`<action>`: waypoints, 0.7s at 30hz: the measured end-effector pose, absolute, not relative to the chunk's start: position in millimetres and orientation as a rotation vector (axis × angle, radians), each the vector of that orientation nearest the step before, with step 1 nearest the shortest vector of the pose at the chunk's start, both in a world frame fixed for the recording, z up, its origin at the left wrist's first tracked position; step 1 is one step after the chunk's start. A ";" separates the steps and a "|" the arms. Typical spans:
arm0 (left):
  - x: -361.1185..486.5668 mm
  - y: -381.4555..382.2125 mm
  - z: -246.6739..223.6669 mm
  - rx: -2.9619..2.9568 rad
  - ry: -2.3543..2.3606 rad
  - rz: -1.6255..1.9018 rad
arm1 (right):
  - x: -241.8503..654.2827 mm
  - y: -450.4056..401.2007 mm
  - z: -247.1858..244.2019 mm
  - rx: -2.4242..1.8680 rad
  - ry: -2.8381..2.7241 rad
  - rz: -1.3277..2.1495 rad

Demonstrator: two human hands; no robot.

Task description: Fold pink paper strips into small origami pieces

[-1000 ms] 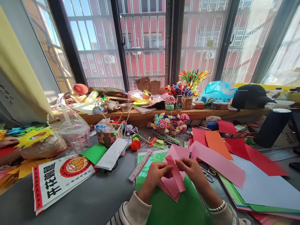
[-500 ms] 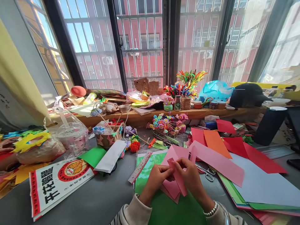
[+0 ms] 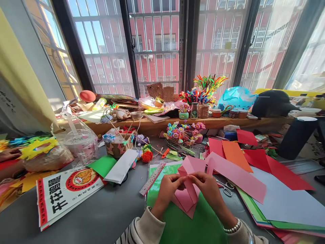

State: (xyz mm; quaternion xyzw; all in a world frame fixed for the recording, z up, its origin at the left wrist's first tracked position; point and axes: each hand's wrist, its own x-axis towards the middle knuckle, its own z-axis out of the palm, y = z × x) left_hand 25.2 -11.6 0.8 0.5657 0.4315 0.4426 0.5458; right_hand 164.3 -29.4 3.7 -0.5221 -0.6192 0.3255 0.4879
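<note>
A narrow folded strip of pink paper (image 3: 191, 191) is pinched at its top edge between both hands. My left hand (image 3: 170, 189) grips it from the left, thumb and forefinger closed. From the right, my right hand (image 3: 207, 189) pinches the same edge, its fingertips nearly meeting the left ones. More pink paper (image 3: 186, 202) lies beneath the strip, on a green sheet (image 3: 182, 230). Behind the hands rests another pink piece (image 3: 194, 163). A pair of scissors (image 3: 226, 187) lies just right of my right hand, and a speckled ruler (image 3: 152, 178) is to the left.
Stacked coloured sheets (image 3: 286, 206) cover the right side, near a dark tumbler (image 3: 297, 138). On the left lie a printed paper bag (image 3: 71, 196) and a plastic cup (image 3: 81, 145) in a clear bag. Another person's hand (image 3: 10, 155) shows at the far left edge.
The pink strip has turned more upright toward me, and both hands now pinch its top edge side by side. The view has shifted slightly.
</note>
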 end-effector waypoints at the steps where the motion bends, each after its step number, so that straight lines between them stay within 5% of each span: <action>1: 24.3 -10.6 0.5 1.311 1.037 1.071 | 166.0 -29.0 4.1 -1.276 -1.524 0.848; 21: 21.5 -11.1 3.5 1.222 1.072 1.247 | 162.0 -24.0 -1.6 -1.305 -1.596 0.929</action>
